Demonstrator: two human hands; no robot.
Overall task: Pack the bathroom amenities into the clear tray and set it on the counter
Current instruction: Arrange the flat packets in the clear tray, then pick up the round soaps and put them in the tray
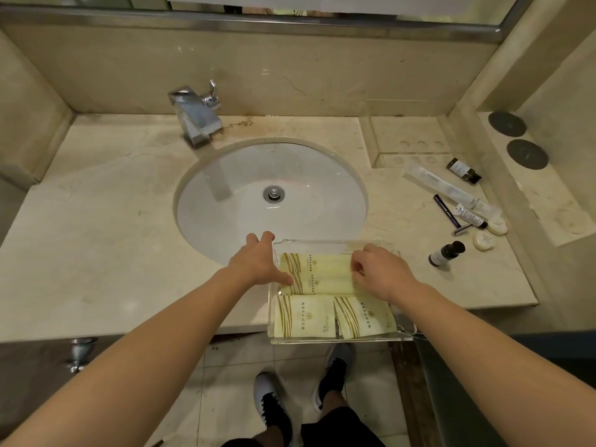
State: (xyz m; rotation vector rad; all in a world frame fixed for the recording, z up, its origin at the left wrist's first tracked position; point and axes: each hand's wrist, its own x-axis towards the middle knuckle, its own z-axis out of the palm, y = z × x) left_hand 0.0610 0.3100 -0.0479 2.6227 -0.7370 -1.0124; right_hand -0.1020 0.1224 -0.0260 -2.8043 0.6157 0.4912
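Fingers [356, 267] of right hand [383, 274] pinching a sachet [325, 275] in the tray [338, 339]; left hand [258, 261] spread wide, thumb pressing the sachets' other end. Tray overhanging the counter [113, 253] edge beside the sink [271, 195], probably risking tipping floorward under pressing. Lying unpacked to the right: bottles [446, 253], tubes [451, 188], soaps [483, 240], razor [448, 214]. Nothing blocking reach.

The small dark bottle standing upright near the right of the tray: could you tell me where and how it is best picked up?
Grip the small dark bottle around its pale-labelled body, below the black cap, coming from above and slightly left with the right hand. It stands upright and apart from the round soaps and razor, so its sides look free for fingers.
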